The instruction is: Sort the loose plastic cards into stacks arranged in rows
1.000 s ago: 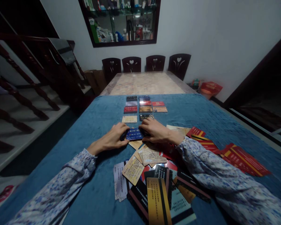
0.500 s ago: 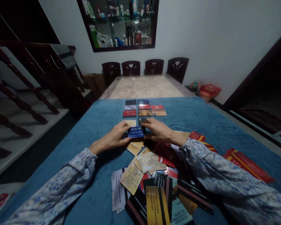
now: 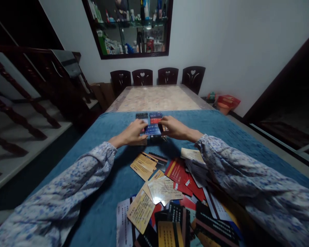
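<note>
A blue card (image 3: 152, 129) with white lettering is held by its two ends, between my left hand (image 3: 130, 133) and my right hand (image 3: 177, 129). Fingers and thumbs of both hands pinch it over the neat rows of cards. Beyond it are a black card (image 3: 141, 116), a dark blue card (image 3: 156, 115) and a red card (image 3: 156, 120); my hands hide part of the rows. Nearer to me lies a loose heap with a pale yellow card (image 3: 141, 210), a gold card (image 3: 170, 235), a red card (image 3: 177, 169) and several black ones.
Blue cloth (image 3: 98, 192) covers the near part of the table, and its pale far top (image 3: 159, 97) shows beyond. Dark chairs (image 3: 168, 76) stand at the far end. A stair railing (image 3: 20, 113) runs on the left; a red bag (image 3: 229, 101) sits at the right.
Both hands have moved forward with the blue card, from beside the loose heap to over the rows. The view has shifted slightly, and more of the heap now shows.
</note>
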`<state>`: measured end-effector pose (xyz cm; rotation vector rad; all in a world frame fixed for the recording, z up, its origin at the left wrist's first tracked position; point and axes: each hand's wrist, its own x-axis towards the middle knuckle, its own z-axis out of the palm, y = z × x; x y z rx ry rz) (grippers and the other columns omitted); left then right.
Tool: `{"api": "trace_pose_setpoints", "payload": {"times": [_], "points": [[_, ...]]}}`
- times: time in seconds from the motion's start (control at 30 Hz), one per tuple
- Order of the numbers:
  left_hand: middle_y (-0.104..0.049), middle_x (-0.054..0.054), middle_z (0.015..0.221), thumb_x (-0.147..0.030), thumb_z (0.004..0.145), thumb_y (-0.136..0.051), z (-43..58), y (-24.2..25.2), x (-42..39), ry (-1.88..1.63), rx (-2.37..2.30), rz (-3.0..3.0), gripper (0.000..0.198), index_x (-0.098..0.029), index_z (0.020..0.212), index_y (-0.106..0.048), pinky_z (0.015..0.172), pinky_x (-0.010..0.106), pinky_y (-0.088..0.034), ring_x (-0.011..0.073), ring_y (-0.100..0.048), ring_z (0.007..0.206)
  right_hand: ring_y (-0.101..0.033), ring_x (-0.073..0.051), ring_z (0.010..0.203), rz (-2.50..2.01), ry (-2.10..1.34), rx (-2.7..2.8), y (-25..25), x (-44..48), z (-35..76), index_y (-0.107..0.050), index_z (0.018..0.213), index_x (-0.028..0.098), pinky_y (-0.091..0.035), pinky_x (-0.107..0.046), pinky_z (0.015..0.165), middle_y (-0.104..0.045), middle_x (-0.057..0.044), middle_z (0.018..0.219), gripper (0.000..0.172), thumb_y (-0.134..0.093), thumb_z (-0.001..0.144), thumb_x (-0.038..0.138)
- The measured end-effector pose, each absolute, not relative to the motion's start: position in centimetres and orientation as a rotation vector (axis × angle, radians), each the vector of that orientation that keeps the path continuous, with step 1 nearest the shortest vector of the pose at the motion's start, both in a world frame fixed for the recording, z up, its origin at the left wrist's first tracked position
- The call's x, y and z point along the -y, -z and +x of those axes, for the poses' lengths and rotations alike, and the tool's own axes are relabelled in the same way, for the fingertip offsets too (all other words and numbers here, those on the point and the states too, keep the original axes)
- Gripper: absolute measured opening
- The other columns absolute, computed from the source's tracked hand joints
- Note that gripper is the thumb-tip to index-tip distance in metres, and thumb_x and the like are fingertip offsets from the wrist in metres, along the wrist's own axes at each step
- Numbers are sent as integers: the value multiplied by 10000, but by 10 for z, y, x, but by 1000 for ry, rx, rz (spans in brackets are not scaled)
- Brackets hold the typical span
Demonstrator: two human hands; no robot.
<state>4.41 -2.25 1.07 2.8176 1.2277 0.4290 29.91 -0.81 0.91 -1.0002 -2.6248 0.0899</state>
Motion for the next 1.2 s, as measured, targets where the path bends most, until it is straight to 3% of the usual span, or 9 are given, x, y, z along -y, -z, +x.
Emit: {"api": "trace_pose_setpoints", "payload": {"times": [0.37, 0.8, 1.03, 1.2], "points": [[-614, 138, 1181, -338, 851, -639, 61, -10, -47, -399, -1289, 2846, 402, -135, 1196, -682, 1013, 459, -487, 312, -564, 1131, -632, -285, 1092, -1265, 63, 2687, -22, -46, 300, -716, 1154, 89, -481, -344, 923, -657, -187, 1200, 298, -707, 866, 166], [-665, 116, 1080, -361, 835, -625, 74, -6, -117, -294, -1405, 2882, 335, -131, 1056, -730, 955, 379, -506, 291, -603, 1070, -665, -249, 1109, -1351, 134, 2636, -5, -119, 298, -737, 1177, 102, -480, -275, 951, -701, -171, 1207, 347, -730, 834, 153], [-703, 102, 1083, -342, 803, -658, 79, 4, -149, -238, -1475, 2846, 304, -146, 1013, -757, 968, 383, -498, 313, -600, 1109, -702, -216, 956, -1449, 95, 2600, 6, -149, 295, -749, 1172, 117, -498, -260, 846, -707, -163, 1221, 358, -740, 816, 151], [-723, 95, 1039, -353, 793, -665, 81, 9, -167, -175, -1537, 2826, 304, -154, 1001, -765, 972, 380, -499, 315, -593, 1122, -715, -197, 921, -1502, 99, 2620, 13, -165, 293, -755, 1186, 132, -501, -251, 852, -719, -150, 1237, 386, -745, 802, 164]]}}
